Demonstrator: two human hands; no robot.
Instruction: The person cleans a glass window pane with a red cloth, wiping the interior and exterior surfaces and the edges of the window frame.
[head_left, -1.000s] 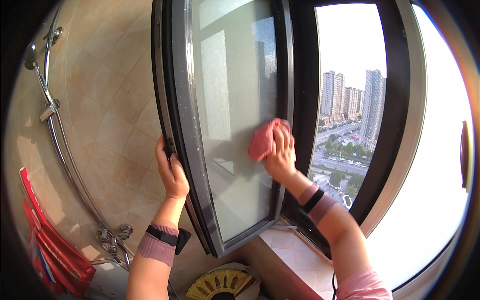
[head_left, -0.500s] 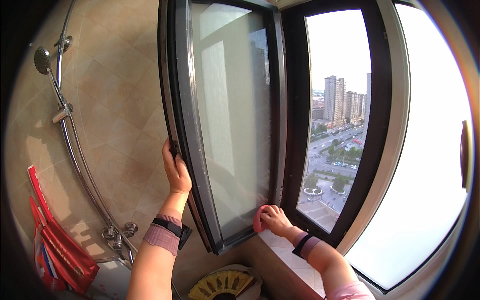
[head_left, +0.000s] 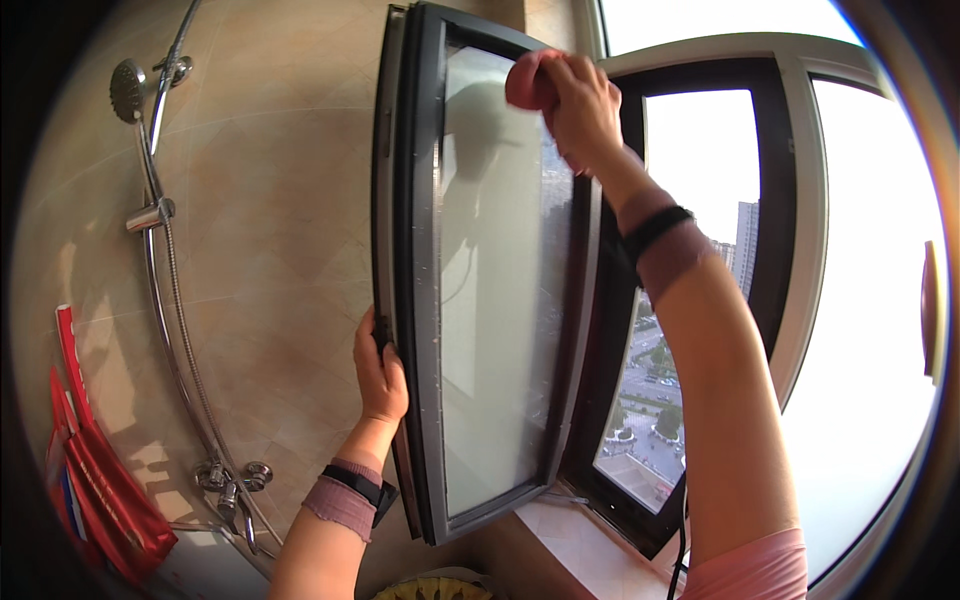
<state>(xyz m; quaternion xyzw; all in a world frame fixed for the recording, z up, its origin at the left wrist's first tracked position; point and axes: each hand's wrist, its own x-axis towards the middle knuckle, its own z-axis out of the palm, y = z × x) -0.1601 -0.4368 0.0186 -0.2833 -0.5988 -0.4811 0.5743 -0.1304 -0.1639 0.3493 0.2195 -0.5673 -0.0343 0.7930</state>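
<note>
One open window sash [head_left: 480,280] with frosted glass swings inward. The left hand [head_left: 380,375] is clenched around its dark frame edge. The right hand [head_left: 585,105] presses one pink cloth [head_left: 528,82], grasped in its fingers, against the sash's top corner.

Both forearms are bare, hands too, no gloves. The left hand [head_left: 380,372] has a mauve ribbed wristband [head_left: 340,503] with a black strap and small black clip just above it. The right hand [head_left: 583,108] has the same combo: black band [head_left: 655,226], mauve wristband [head_left: 672,262] below. A pink sleeve [head_left: 748,567] shows at the right upper arm.
</note>
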